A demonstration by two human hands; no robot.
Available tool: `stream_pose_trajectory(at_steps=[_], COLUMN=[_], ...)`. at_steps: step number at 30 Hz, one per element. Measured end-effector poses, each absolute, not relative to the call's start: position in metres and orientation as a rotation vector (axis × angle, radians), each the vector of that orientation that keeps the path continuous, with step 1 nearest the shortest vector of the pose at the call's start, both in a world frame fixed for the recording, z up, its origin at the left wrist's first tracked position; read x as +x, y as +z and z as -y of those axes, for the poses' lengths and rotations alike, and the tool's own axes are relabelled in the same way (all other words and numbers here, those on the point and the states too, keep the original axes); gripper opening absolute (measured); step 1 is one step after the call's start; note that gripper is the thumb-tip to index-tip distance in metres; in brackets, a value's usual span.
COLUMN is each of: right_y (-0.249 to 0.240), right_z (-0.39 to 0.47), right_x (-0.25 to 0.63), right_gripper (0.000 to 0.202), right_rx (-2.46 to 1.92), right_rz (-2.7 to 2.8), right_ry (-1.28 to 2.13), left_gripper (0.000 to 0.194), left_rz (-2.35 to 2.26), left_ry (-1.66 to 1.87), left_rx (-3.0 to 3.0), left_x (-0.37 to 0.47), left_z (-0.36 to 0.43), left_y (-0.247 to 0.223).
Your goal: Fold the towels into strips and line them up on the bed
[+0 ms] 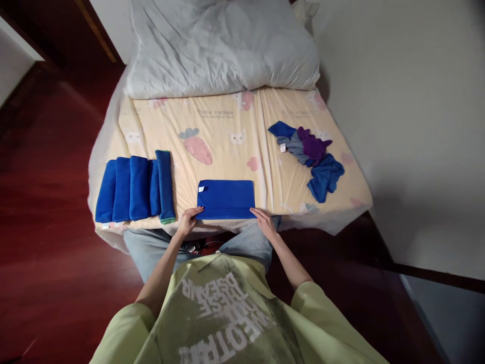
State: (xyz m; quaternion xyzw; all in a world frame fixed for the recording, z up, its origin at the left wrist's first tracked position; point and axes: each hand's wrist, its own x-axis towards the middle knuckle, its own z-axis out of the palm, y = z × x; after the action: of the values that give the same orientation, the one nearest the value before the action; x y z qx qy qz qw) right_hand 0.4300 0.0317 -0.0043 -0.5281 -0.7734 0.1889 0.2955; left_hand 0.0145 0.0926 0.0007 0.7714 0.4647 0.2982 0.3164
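A blue towel (226, 194) lies flat at the bed's near edge, with a white tag at its upper left and a narrow strip folded over along the near side. At the left end of that strip, my left hand (188, 220) pinches the towel, fingers pointing inward. My right hand (264, 222) grips the opposite end in the same way, fingers closed on the edge. The undersides of both grips are hidden. To the left stand several rolled or folded blue towels (139, 187) in a row, the rightmost one (165, 184) with green edging.
On the right is a crumpled pile of cloths: blue (326, 177), purple (314, 144) and grey (290, 145). A grey-white quilt (223, 50) covers the far end of the bed (223, 151), which has a yellow printed sheet. A wall (409, 126) rises on the right.
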Motion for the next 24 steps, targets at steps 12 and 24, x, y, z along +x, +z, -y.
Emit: stream_pose_trajectory(at_steps=[12,24], right_y=[0.003,-0.013], right_z=[-0.063,-0.095], right_x=[0.428,0.421], right_gripper=[0.038,0.053], right_rx=[-1.648,-1.768], right_rz=[1.567,1.383], right_ry=[0.844,0.775], left_gripper=[0.045,0.037], left_rz=[-1.507,-1.772], left_ry=[0.645,0.549], left_rx=[1.801,1.700], left_x=[0.025,0.044], left_z=[-0.109,-0.128], left_y=[0.021,0.038])
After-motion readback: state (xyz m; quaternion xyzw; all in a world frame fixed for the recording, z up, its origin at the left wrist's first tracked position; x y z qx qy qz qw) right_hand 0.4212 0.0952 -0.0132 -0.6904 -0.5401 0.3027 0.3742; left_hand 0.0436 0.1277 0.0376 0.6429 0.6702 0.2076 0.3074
